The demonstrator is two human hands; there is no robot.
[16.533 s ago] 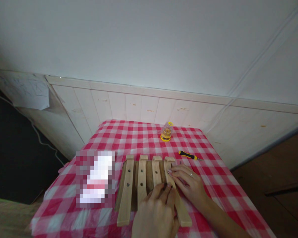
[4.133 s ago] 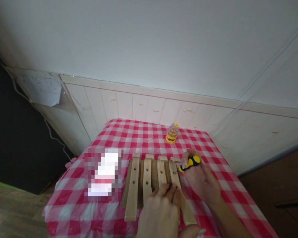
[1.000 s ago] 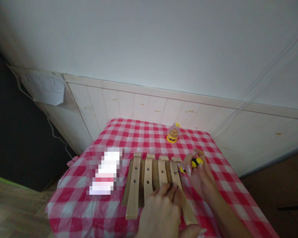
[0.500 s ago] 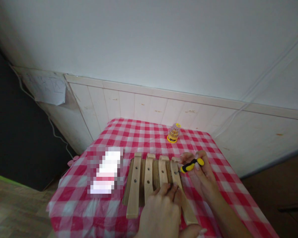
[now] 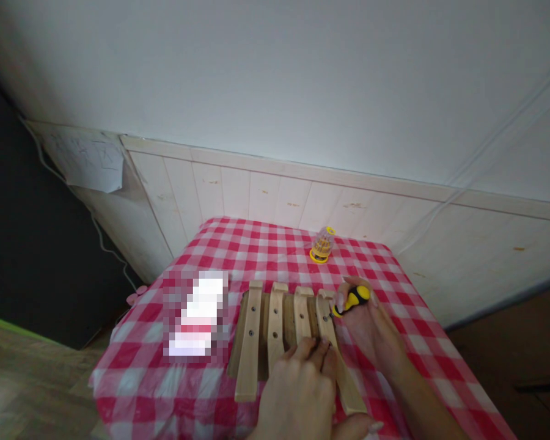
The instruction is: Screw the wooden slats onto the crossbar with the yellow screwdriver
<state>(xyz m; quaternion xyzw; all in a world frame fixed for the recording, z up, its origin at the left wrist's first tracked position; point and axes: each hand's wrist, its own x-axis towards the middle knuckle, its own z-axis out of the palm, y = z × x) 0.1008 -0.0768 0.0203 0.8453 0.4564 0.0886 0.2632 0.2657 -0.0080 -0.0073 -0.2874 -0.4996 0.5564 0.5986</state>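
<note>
A wooden rack (image 5: 247,366) lies on the table, made of several pale slats with curled far ends, screwed across a darker board. My left hand (image 5: 297,391) holds the rack down, its fingers on the right-hand slats and its thumb by the near end of the rightmost slat (image 5: 348,391). In my right hand (image 5: 371,324) is a yellow-and-black screwdriver (image 5: 355,298), fingers wrapped round its handle. The screwdriver tilts down to the left, its tip at the upper screw (image 5: 326,318) of the rightmost slat. My left fingertips partly cover that slat's lower screw.
A clear, yellow-based case of screwdriver bits (image 5: 322,245) stands near the wall. A blurred-out white item (image 5: 199,315) lies left of the rack. The table wears a red-and-white checked cloth (image 5: 137,360); a panelled wall (image 5: 266,189) rises behind it.
My right fingers have shifted round the screwdriver handle, and its butt end has moved slightly left and up. My left hand and the rack hold the same place.
</note>
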